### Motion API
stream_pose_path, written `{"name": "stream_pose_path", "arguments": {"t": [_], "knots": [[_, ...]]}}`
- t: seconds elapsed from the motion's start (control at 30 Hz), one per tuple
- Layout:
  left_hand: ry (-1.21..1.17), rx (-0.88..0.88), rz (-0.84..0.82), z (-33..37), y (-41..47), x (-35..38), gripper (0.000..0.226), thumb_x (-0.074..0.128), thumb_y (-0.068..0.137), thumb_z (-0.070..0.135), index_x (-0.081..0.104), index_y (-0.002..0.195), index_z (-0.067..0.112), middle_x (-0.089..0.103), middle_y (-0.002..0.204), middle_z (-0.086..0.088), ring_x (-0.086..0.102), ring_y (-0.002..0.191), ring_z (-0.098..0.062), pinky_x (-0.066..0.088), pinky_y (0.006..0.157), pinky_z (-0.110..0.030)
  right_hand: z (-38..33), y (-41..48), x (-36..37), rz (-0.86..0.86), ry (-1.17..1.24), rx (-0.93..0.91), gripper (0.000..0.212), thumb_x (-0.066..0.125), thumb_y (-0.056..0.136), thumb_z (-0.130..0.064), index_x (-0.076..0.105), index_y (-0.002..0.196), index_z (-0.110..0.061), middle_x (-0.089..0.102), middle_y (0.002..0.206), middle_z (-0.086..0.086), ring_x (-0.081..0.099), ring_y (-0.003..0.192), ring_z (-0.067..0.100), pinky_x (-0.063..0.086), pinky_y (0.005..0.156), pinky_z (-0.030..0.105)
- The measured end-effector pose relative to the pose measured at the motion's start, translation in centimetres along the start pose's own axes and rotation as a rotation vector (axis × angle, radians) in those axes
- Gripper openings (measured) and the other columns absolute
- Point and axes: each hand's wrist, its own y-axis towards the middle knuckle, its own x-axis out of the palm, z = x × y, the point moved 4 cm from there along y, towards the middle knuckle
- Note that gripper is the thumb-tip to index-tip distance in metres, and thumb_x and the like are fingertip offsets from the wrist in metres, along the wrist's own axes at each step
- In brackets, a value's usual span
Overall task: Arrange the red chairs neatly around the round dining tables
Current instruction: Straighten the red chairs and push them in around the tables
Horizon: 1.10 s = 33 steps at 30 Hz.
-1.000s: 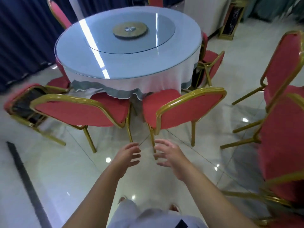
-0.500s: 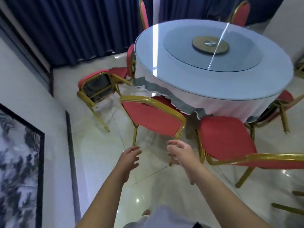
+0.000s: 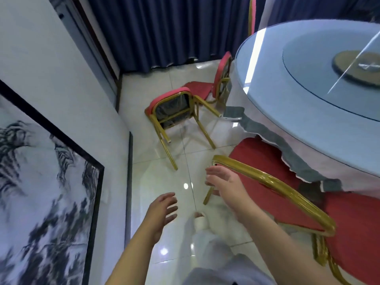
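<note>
A tipped chair (image 3: 172, 109) lies on the tiled floor (image 3: 156, 175) left of the round desk (image 3: 308, 89), dark underside showing, gilt legs pointing toward the near side. A near chair (image 3: 273, 182) stands with its seat tucked under the desk's cloth. Both hands are released and hold nothing: the right hand (image 3: 224, 182) hovers just beside the near chair's gold top rail, the left hand (image 3: 162, 210) lower over the floor. The tube frames look stiff and likely light, but polished and slippery — a wrapped grip on the top rail of the backrest seems safest.
</note>
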Motion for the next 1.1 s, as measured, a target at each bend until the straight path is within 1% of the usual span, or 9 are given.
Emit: {"name": "stream_pose_path", "arguments": {"t": [0.1, 0.17, 0.33, 0.47, 0.7, 0.87, 0.97, 1.03, 1.1], "knots": [[0.011, -0.027, 0.083, 4.3, 3.7, -2.6, 0.020, 0.060, 0.095, 0.019, 0.069, 0.113, 0.019, 0.070, 0.116, -0.009, 0.069, 0.104, -0.025, 0.057, 0.082, -0.035, -2.7, 6.9, 2.3, -0.063, 0.043, 0.018, 0.019, 0.062, 0.095, -0.017, 0.067, 0.112, -0.022, 0.068, 0.111, 0.000, 0.066, 0.103, 0.019, 0.054, 0.090, 0.037], [0.008, -0.055, 0.122, 7.7, 6.1, -4.0, 0.020, 0.062, 0.095, 0.020, 0.070, 0.113, 0.018, 0.070, 0.116, -0.010, 0.070, 0.103, -0.026, 0.058, 0.084, -0.038, -4.8, 11.1, 3.5, -0.097, 0.055, 0.035, 0.019, 0.061, 0.095, -0.019, 0.066, 0.113, -0.023, 0.068, 0.110, -0.002, 0.066, 0.104, 0.018, 0.054, 0.090, 0.036], [-0.091, 0.036, 0.213, 16.8, 12.4, -5.4, 0.021, 0.060, 0.097, 0.021, 0.068, 0.116, 0.014, 0.069, 0.115, -0.013, 0.069, 0.105, -0.028, 0.056, 0.091, -0.042, -9.5, 21.0, 6.4, -0.151, 0.019, 0.046, 0.016, 0.060, 0.096, -0.023, 0.066, 0.110, -0.025, 0.068, 0.109, -0.001, 0.065, 0.104, 0.019, 0.056, 0.093, 0.042], [-0.141, 0.018, 0.161, 19.9, 16.3, -5.3, 0.020, 0.063, 0.095, 0.022, 0.072, 0.113, 0.017, 0.072, 0.111, -0.010, 0.071, 0.103, -0.026, 0.059, 0.087, -0.040, -10.7, 26.4, 8.3, -0.171, 0.010, 0.087, 0.019, 0.059, 0.096, -0.022, 0.066, 0.114, -0.022, 0.068, 0.111, 0.001, 0.066, 0.104, 0.021, 0.057, 0.092, 0.042], [-0.065, -0.164, 0.121, 26.1, 28.8, -7.5, 0.025, 0.064, 0.093, 0.025, 0.066, 0.115, 0.013, 0.066, 0.118, -0.011, 0.066, 0.105, -0.027, 0.056, 0.080, -0.036, -12.3, 35.8, 9.4, -0.050, -0.020, 0.142, 0.018, 0.059, 0.098, -0.028, 0.064, 0.115, -0.025, 0.065, 0.115, -0.003, 0.065, 0.104, 0.017, 0.055, 0.088, 0.034], [-0.051, -0.167, 0.072, 34.9, 38.5, -9.6, 0.017, 0.065, 0.093, 0.026, 0.063, 0.105, 0.014, 0.065, 0.112, -0.010, 0.065, 0.100, -0.024, 0.054, 0.073, -0.033, -16.8, 42.5, 11.9, 0.048, -0.114, 0.139, 0.015, 0.058, 0.098, -0.030, 0.063, 0.112, -0.028, 0.064, 0.115, -0.002, 0.065, 0.104, 0.018, 0.055, 0.090, 0.035], [-0.088, -0.144, 0.032, 38.9, 43.3, -10.1, 0.019, 0.062, 0.094, 0.026, 0.062, 0.108, 0.013, 0.064, 0.107, -0.008, 0.064, 0.095, -0.022, 0.053, 0.070, -0.032, -20.0, 45.7, 13.5, 0.094, -0.127, 0.073, 0.020, 0.058, 0.098, -0.036, 0.062, 0.116, -0.030, 0.066, 0.115, -0.004, 0.069, 0.099, 0.015, 0.056, 0.087, 0.035], [-0.108, -0.150, 0.016, 40.9, 46.3, -10.0, 0.018, 0.062, 0.094, 0.025, 0.061, 0.108, 0.013, 0.062, 0.103, -0.006, 0.062, 0.092, -0.020, 0.051, 0.071, -0.032, -21.7, 47.8, 14.1, 0.117, -0.145, 0.040, 0.017, 0.057, 0.098, -0.039, 0.061, 0.114, -0.033, 0.066, 0.114, -0.007, 0.069, 0.098, 0.013, 0.056, 0.085, 0.033], [-0.070, -0.198, 0.020, 42.3, 48.5, -9.4, 0.012, 0.062, 0.094, 0.025, 0.061, 0.099, 0.014, 0.061, 0.102, -0.006, 0.060, 0.090, -0.019, 0.049, 0.078, -0.034, -22.8, 49.7, 14.5, 0.118, -0.179, 0.053, 0.019, 0.057, 0.098, -0.040, 0.061, 0.115, -0.033, 0.065, 0.115, -0.008, 0.067, 0.101, 0.013, 0.055, 0.088, 0.033]]}}
